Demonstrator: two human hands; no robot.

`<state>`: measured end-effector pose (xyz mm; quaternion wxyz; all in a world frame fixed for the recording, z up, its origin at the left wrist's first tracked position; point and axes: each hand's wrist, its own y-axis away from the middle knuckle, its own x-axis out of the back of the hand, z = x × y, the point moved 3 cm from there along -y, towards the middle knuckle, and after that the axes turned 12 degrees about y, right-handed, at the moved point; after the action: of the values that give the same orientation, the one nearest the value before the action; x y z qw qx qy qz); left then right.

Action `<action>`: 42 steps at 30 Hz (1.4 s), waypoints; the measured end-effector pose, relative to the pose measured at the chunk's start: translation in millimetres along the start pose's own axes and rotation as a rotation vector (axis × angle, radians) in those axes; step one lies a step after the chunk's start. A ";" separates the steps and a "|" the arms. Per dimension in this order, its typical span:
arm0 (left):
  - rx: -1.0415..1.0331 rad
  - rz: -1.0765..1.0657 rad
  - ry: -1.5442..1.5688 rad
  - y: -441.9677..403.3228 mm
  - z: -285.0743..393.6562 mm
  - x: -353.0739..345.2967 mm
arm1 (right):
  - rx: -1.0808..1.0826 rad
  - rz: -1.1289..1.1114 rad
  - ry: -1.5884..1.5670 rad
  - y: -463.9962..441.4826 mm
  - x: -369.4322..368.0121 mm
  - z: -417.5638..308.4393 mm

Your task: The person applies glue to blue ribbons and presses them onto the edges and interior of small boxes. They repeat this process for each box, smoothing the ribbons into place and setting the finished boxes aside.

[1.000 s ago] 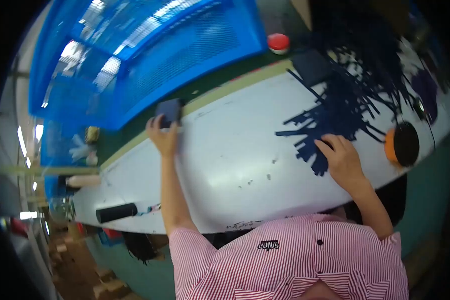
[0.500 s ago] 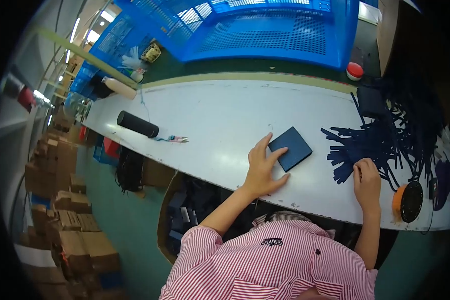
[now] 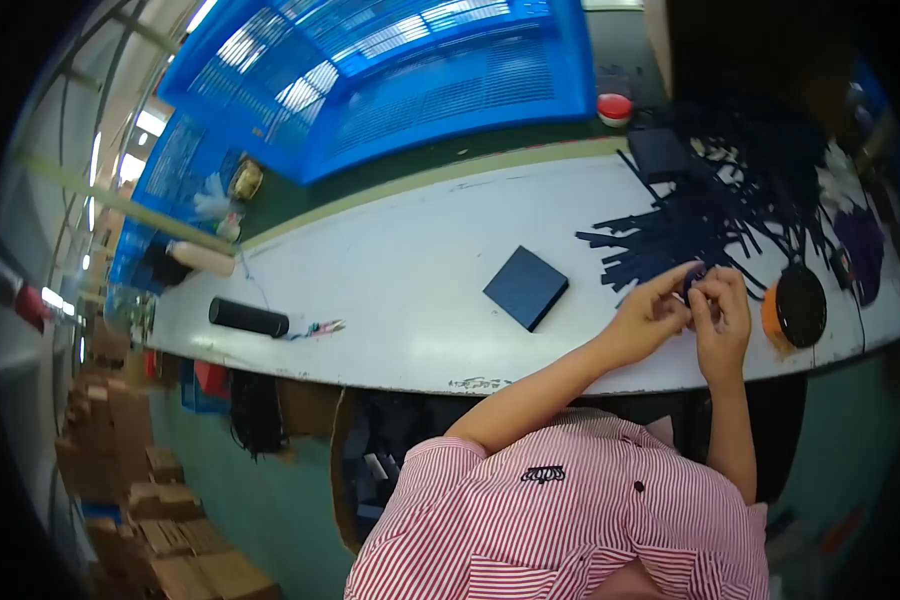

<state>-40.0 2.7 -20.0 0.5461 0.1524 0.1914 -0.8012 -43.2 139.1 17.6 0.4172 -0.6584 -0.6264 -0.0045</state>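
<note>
A square dark blue box [image 3: 526, 287] lies on the white table, apart from both hands. To its right, my left hand [image 3: 655, 312] and my right hand [image 3: 722, 318] meet over the front of a pile of dark blue ribbon strips [image 3: 660, 235]. Between their fingertips is a small dark blue strip [image 3: 695, 277], looking curled or folded. Both hands are closed on it, and the fingers partly hide its shape. Close to my right hand stands an orange roll with a black round face [image 3: 800, 306].
A large blue plastic crate [image 3: 450, 95] stands behind the table. On the left lie a black cylinder [image 3: 248, 317] and small snips [image 3: 322, 327]. A red-and-white jar [image 3: 614, 108] sits at the back. Beneath the table's front edge is an open carton [image 3: 342, 470].
My left hand has let go of the box and moved right to join my right hand. A small dark blue strip is now between them. The camera view has turned slightly.
</note>
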 end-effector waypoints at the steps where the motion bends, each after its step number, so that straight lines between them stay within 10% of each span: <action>1: -0.019 0.028 0.150 -2.5 -19.2 7.7 | -0.060 0.017 -0.046 1.6 -0.7 6.5; 21: -0.018 0.082 -0.287 -4.7 -23.3 13.4 | -0.472 0.069 -0.933 14.5 15.0 3.0; 31: -0.089 0.013 -0.795 -6.5 -18.3 21.9 | -0.458 0.285 -0.916 40.6 101.5 -17.8; 42: -0.230 -0.115 -0.963 7.4 -2.4 -12.6 | -0.785 0.312 -0.209 92.8 147.3 57.9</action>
<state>-28.5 11.8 -17.5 0.5406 -0.3069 0.0127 -0.7832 35.4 304.6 7.3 0.0651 -0.8509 -0.5090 -0.1124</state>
